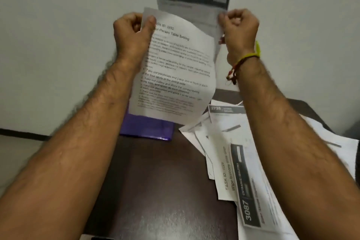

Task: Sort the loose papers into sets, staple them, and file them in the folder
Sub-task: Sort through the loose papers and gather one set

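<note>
My left hand [134,33] pinches the top left corner of a printed task sheet [175,72] headed "Four-Person Table Setting", held up in the air and curling. My right hand [238,29] grips a second sheet with a dark header band [192,0], raised behind the first. A pile of loose papers [243,158] lies spread over the right side of the dark table [159,181]. A purple folder [148,126] lies on the table at its far edge, partly hidden behind the held sheet. No stapler shows.
A pale wall fills the background, with a dark baseboard strip [23,132] at the left. The table's left edge runs diagonally below my left forearm. Thread bracelets and a yellow band [251,56] circle my right wrist.
</note>
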